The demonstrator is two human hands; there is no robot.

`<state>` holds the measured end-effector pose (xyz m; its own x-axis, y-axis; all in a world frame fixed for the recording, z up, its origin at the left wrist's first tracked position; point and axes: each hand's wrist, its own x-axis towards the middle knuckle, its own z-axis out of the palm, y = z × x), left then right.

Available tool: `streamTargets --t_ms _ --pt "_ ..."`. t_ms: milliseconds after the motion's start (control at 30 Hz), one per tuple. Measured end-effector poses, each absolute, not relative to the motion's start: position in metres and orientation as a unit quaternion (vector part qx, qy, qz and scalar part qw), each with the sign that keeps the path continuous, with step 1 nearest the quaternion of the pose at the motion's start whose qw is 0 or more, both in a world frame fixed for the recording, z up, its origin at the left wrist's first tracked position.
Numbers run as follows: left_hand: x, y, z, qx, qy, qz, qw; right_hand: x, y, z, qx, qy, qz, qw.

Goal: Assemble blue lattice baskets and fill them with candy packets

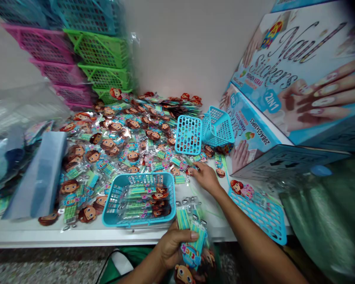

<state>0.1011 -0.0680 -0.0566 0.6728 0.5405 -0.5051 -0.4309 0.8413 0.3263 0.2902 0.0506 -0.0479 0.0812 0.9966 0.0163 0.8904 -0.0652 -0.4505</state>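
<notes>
My left hand (pixel 173 244) is closed around a bunch of clear stick packets (pixel 192 236) with green-striped sticks and cartoon-head cards, held low at the table's front edge. Farther forward, my right hand (pixel 206 177) reaches into the pile, its fingertips pinching the end of a small clear packet (pixel 188 159); the fingers partly cover it. Left of my hands stands a blue basket (pixel 106 213) with several similar packets laid in rows. Loose packets (pixel 109 144) spread in a heap across the table behind and left of that basket.
Two blue baskets, one tipped (pixel 188 135) and one beside it (pixel 221 128), sit by nail-sticker boxes (pixel 284 79). Right of my arm lies a flat blue perforated panel (pixel 263 221). Green baskets (pixel 106 51) and pink baskets (pixel 50 45) are stacked back left. Clear plastic (pixel 17 106) lies left.
</notes>
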Motion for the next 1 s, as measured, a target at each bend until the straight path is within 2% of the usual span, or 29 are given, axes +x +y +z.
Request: streamTargets --t_ms 100,167,233,300,400,500,600,700,833,900,1000 --pt "0.106 -0.069 -0.057 0.056 0.292 0.302 0.906 0.298 -0.006 -0.036 -0.703 -0.648 0.205 0.208" --pt "0.11 -0.069 -0.058 0.05 0.28 0.315 0.906 0.298 -0.045 -0.03 -0.671 -0.623 0.327 0.235" --pt "0.112 -0.068 -0.058 0.056 0.273 0.319 0.906 0.299 -0.072 -0.026 -0.616 -0.631 0.418 0.217" --pt "0.113 -0.068 -0.059 0.073 0.279 0.318 0.903 0.301 -0.078 -0.023 -0.577 -0.661 0.445 0.177" --pt "0.112 -0.068 -0.06 0.098 0.308 0.298 0.898 0.301 -0.045 -0.025 -0.611 -0.661 0.389 0.197" --pt "0.11 -0.071 -0.058 0.117 0.321 0.26 0.903 0.288 0.017 -0.033 -0.668 -0.661 0.237 0.247" --pt "0.108 -0.076 -0.057 0.12 0.308 0.238 0.913 0.268 0.071 -0.045 -0.664 -0.714 0.12 0.185" --pt "0.106 -0.077 -0.06 0.113 0.309 0.238 0.914 0.263 0.093 -0.052 -0.651 -0.735 0.115 0.153" --pt "0.105 -0.073 -0.065 0.068 0.311 0.262 0.911 0.29 0.056 -0.044 -0.658 -0.721 0.133 0.174" --pt "0.107 -0.071 -0.067 0.044 0.307 0.278 0.909 0.305 0.017 -0.036 -0.657 -0.704 0.194 0.19" --pt "0.111 -0.069 -0.068 0.037 0.29 0.287 0.912 0.316 -0.043 -0.03 -0.605 -0.647 0.42 0.198"
